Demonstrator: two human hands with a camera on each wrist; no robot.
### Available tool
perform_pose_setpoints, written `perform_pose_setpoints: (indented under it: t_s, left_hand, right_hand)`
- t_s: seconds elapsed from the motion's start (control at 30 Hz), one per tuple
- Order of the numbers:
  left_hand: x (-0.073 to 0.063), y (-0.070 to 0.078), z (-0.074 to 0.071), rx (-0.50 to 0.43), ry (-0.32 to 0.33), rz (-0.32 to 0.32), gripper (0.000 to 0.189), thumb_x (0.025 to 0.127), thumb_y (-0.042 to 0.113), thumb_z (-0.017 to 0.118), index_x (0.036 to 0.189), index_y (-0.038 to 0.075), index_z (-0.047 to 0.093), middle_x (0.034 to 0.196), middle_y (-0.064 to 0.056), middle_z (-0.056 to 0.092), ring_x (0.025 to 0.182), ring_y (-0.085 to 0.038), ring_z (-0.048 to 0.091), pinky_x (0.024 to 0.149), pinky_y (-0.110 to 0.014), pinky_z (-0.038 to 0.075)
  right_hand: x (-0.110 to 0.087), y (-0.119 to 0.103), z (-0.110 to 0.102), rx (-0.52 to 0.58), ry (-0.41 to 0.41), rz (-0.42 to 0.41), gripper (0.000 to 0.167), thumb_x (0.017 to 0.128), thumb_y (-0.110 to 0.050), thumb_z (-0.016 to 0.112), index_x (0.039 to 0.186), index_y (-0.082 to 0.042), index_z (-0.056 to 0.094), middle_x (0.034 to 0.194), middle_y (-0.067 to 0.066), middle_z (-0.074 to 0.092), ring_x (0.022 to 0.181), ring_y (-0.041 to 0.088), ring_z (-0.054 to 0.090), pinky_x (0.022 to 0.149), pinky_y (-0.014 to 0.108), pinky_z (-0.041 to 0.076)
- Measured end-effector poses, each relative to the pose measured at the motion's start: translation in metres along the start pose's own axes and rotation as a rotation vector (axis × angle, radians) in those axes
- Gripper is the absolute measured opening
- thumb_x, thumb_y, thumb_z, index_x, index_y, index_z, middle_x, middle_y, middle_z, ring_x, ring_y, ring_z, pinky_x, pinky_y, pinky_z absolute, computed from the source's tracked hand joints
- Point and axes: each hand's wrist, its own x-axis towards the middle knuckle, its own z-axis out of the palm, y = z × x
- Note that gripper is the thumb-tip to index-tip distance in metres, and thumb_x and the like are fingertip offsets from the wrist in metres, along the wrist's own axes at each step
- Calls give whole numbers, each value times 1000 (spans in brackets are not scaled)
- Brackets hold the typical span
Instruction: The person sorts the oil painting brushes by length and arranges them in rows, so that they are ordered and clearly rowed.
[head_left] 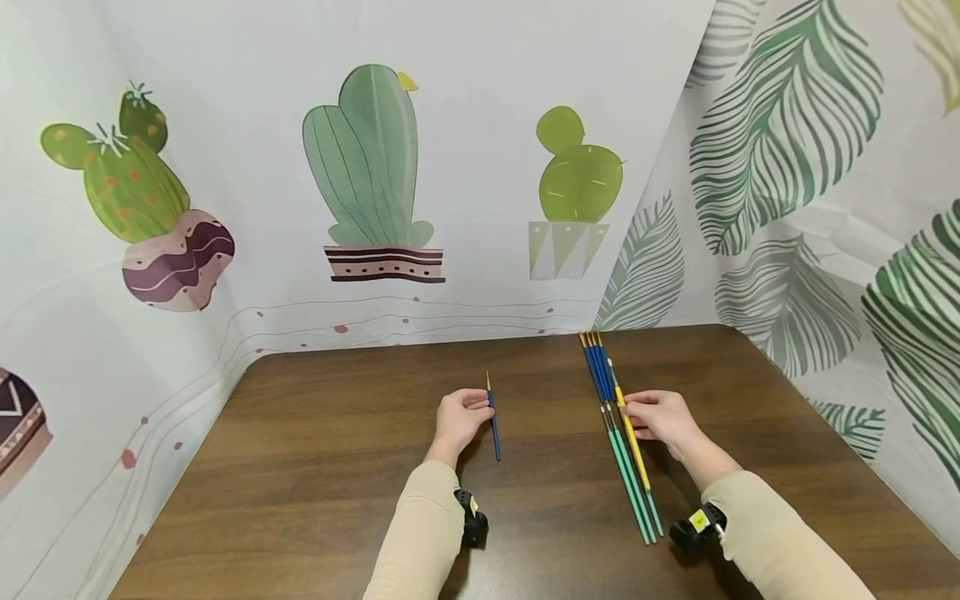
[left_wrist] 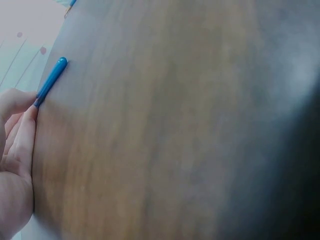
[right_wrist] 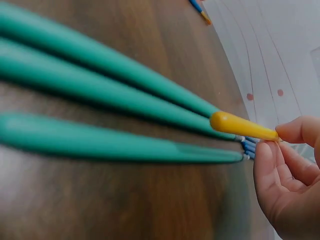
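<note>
My left hand (head_left: pixel 460 418) pinches a thin blue paintbrush (head_left: pixel 493 425) between thumb and fingers, its bristle tip pointing away from me. In the left wrist view the blue handle end (left_wrist: pixel 54 77) sticks out past the fingertips. On the right, my right hand (head_left: pixel 663 417) pinches a yellow paintbrush (head_left: pixel 634 446) close over the green ones. Several green paintbrushes (head_left: pixel 624 477) lie side by side under and beside it; the right wrist view shows their handles (right_wrist: pixel 110 95) large and near. Beyond them lies a row of several blue paintbrushes (head_left: pixel 597 367), tips toward the wall.
The brown wooden table (head_left: pixel 315 483) ends at a white wall cloth (head_left: pixel 480 167) printed with cacti and leaves. A small black camera is strapped to each wrist, the left camera (head_left: pixel 474 525) and the right camera (head_left: pixel 693 532), over cream sleeves.
</note>
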Motion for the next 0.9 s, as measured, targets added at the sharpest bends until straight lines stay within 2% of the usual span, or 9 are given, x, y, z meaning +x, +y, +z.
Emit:
perform_pose_setpoints:
  t_s: [0.3,0.6,0.9]
  left_hand:
    - [-1,1,0,9,0,-8,32,76,0,72,107,-4,66,106,-20,69,99,-28,68,85,-32,55]
    - [-2,3,3,15,11,-11,35,72,5,77,105,-3,67,105,-19,70,98,-27,69,85,-32,56]
    - [-5,7,8,58,86,-12,32,72,6,78,102,-1,68,102,-17,71,95,-26,70,82,-33,56]
  right_hand:
    - [-12,9,-10,-26,7,9,42,87,-10,62,119,16,52,80,3,68,69,8,64,58,25,57]
    - [-24,15,-16,-128,15,7,39,86,-10,63,115,15,56,83,6,68,68,10,62,58,27,57]
    - [-33,17,-14,-212,14,0,36,84,-9,65,110,15,59,81,11,67,66,12,61,54,31,57]
